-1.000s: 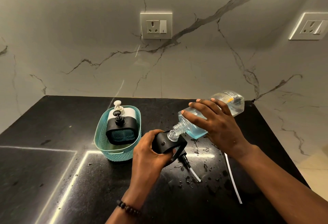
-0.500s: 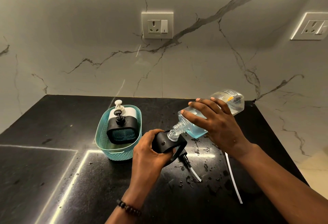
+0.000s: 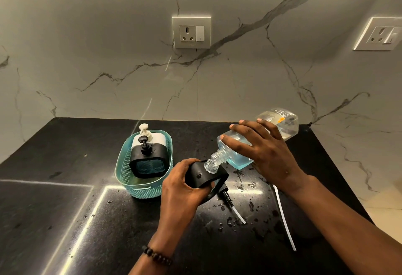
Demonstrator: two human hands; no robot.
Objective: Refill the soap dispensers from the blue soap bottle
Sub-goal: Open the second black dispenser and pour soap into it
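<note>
My right hand (image 3: 264, 155) grips the clear soap bottle (image 3: 280, 122), which is tipped down to the left with blue soap pooled near its neck. The bottle's threaded mouth (image 3: 212, 163) sits in the top opening of a black soap dispenser (image 3: 201, 175), and my left hand (image 3: 181, 190) holds that dispenser tilted above the counter. A black dispenser (image 3: 148, 161) and a white dispenser (image 3: 150, 138), both with pumps on, stand in the teal basket (image 3: 143, 190).
A black pump head with a white tube (image 3: 230, 205) lies on the black counter (image 3: 65, 187) under the held dispenser. A long white dip tube (image 3: 285, 218) lies to the right. Drops of liquid spot the counter. Two wall sockets (image 3: 191, 32) are set in the marble wall.
</note>
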